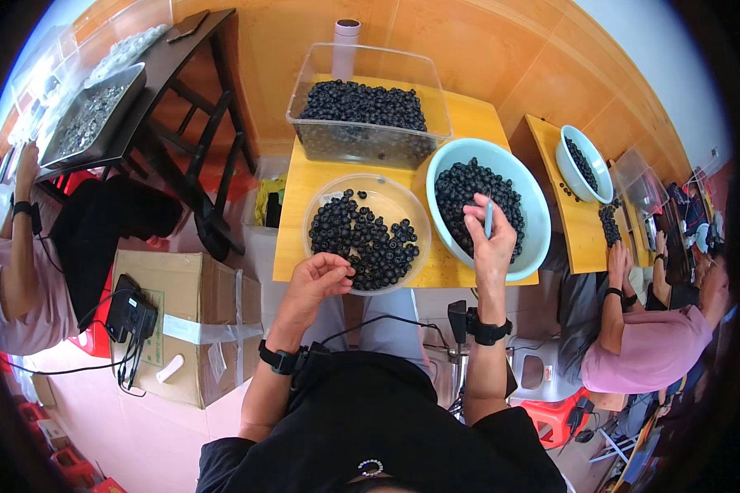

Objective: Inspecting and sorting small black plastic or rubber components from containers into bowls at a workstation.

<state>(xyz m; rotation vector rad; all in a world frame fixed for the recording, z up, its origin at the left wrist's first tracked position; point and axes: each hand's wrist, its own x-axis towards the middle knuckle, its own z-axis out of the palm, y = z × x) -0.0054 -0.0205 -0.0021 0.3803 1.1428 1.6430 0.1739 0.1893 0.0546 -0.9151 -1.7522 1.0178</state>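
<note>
My left hand [314, 283] is at the near left rim of a round clear tub [390, 195], thumb and forefinger pinched on a small black round part. Many black ring-like parts [376, 248] lie in this tub. Over a light blue basin [538, 220] my right hand [493, 238] is closed around a slim light blue pen-like tool [488, 218]. The basin holds a heap of black round parts [474, 182], partly hidden by that hand. Black bands circle both my wrists.
A clear box [362, 141] of black parts and a pink bottle [346, 51] stand at the back of the yellow table [291, 238]. At left are a cardboard box [210, 300] and a dark table [168, 70]. People sit working on both sides.
</note>
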